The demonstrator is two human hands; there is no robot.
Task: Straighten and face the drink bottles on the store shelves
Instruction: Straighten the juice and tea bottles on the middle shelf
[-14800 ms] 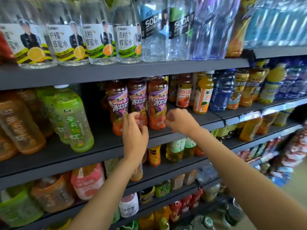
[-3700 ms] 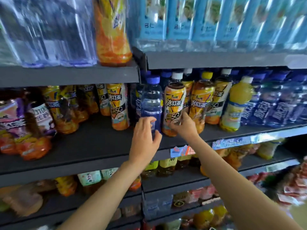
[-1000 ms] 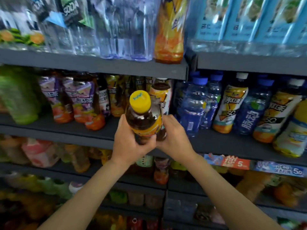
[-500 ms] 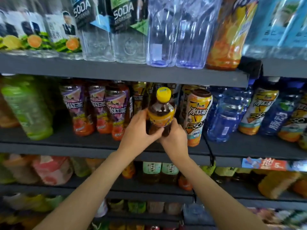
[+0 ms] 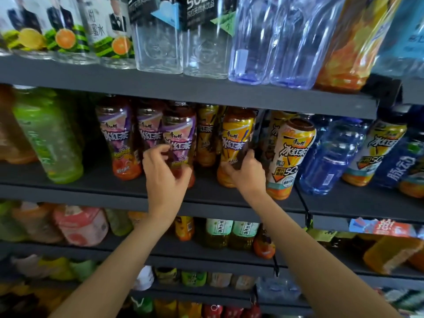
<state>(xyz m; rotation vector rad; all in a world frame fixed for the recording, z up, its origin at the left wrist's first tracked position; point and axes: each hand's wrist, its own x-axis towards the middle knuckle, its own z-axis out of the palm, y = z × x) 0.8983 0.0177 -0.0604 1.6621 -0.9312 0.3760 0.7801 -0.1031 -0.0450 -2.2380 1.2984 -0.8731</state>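
Note:
A yellow-labelled iced tea bottle (image 5: 237, 138) stands upright on the middle shelf (image 5: 206, 193), and my right hand (image 5: 246, 173) grips its lower part. My left hand (image 5: 164, 173) hovers in front of a purple-labelled tea bottle (image 5: 180, 136), fingers spread and slightly blurred, holding nothing. Two more purple-labelled bottles (image 5: 117, 138) stand to the left. To the right stands a bigger yellow iced tea bottle (image 5: 291, 157), then blue water bottles (image 5: 332, 157).
Green tea bottles (image 5: 48, 138) fill the shelf's left end. The upper shelf (image 5: 183, 88) holds honey water, soda water and clear bottles. Lower shelves carry several smaller drinks (image 5: 220, 232). A vertical divider (image 5: 306, 210) splits the shelving right of my right arm.
The yellow-capped bottle that both hands held in front of the shelf now stands on the shelf. My left hand has let go and moved left toward the purple-labelled bottle.

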